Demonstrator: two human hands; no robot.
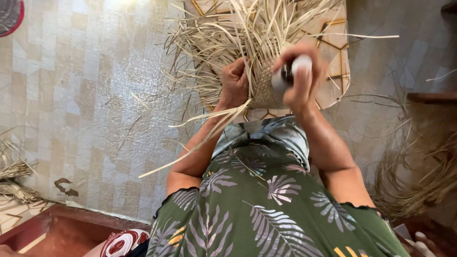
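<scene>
Gripping the woven straw piece at its left edge, the left hand is clenching into a fist around loose strands. Right hand is closing its fingers around a white-and-dark cylindrical tool, pressing it against the weave. Piece is sitting on a patterned low table, loose straw fanning outward above it.

weave on stool, before the person | left hand on weave's left edge | right hand, holding tool, at its right | straw heaps on floor, far right
</scene>
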